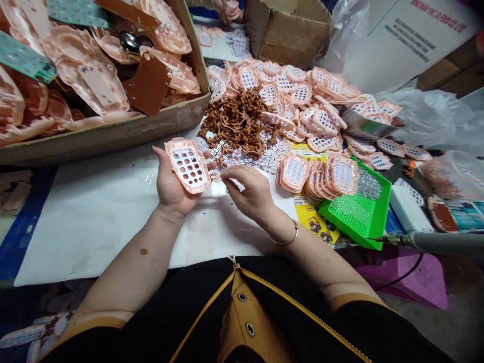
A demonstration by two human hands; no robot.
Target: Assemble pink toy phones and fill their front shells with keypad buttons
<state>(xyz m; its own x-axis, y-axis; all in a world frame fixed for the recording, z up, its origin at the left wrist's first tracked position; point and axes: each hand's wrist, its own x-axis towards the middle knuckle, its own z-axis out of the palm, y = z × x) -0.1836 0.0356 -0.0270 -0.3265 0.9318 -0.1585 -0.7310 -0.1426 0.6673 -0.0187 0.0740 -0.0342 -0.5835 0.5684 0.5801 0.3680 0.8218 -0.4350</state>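
My left hand (pixel 172 189) holds a pink plastic casing (pixel 188 165) on its palm, with the fingers behind it. A white panel with rows of holes fills the casing's middle. Just right of it, my right hand (pixel 251 191) is closed in a pinch. A small pale bit shows near those fingertips, too small to name. Beyond the hands lies a heap of brown plastic parts (pixel 240 118), with small white pieces (pixel 274 151) bearing grid patterns spread around it. Stacked pink casings (pixel 342 174) stand to the right of my right hand.
A cardboard box (pixel 181 113) of pink shells and circuit boards stands at the left. More casings (pixel 321 121) are piled at the back. Right are a green tray (pixel 378 217) of small metal pieces and a grey rod-like tool (pixel 446 242). Another person's hand (pixel 229 10) shows at the top.
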